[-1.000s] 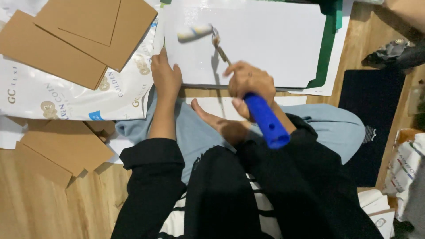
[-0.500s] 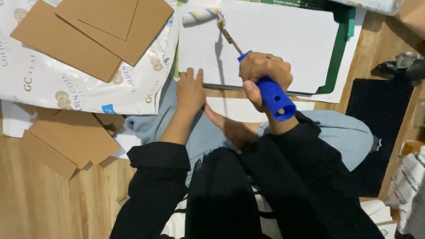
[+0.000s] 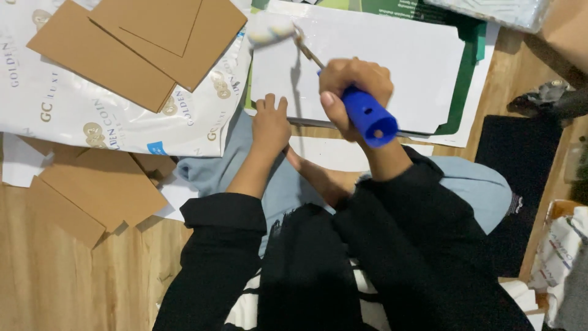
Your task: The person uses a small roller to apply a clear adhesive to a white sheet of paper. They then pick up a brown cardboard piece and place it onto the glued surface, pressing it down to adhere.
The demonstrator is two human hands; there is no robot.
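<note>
The wooden floor (image 3: pixel 55 288) carried everything, the person sitting on it with legs folded under a black top. Across the upper left lay a large white printed plastic sheet (image 3: pixel 122 116) with brown cardboard pieces (image 3: pixel 141 49) stacked on it, and more brown pieces (image 3: pixel 92 196) lay lower on the floor. Ahead of the knees sat the white board (image 3: pixel 398 67), resting on a green mat (image 3: pixel 468 73) whose far edge ran out of the picture.

The step in hand looked like rolling a coat over the white board. The right hand (image 3: pixel 352 86) was clamped around the blue handle (image 3: pixel 367 116) of a small paint roller (image 3: pixel 272 29), whose head lay at the board's far left corner, touching or just above it (motion blur hid which). The left hand (image 3: pixel 271 125) pressed flat, fingers spread, on the board's near left edge to steady it.

The next move would probably call for a straight pull back over uncovered surface, with the left hand kept out of the roller's line.

Whether the board was wet or already coated could not be told. A dark object (image 3: pixel 545 98) at right was too blurred to name, and the packages at the lower right corner were cut off.
</note>
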